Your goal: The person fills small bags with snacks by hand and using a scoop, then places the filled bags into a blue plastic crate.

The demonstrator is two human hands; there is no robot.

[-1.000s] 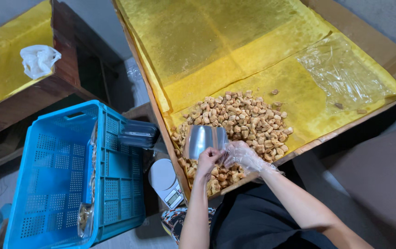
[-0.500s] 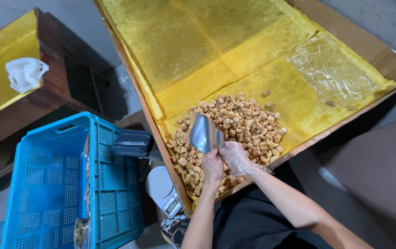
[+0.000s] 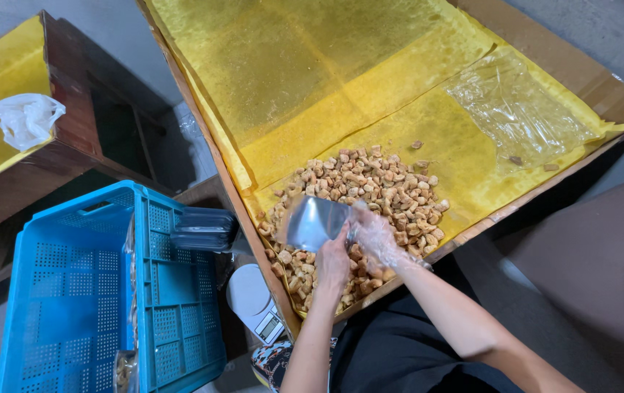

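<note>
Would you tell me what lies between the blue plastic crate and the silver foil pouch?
In the head view, a stack of clear plastic lidded containers lies between the blue plastic crate and the silver foil pouch.

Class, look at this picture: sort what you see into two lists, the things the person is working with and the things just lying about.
In use:
left hand
right hand, in a clear glove
silver pouch
pile of brown snack pieces
yellow-lined tray

Lying about:
blue crate
stack of clear containers
small white scale
clear plastic sheet
crumpled white bag
</note>
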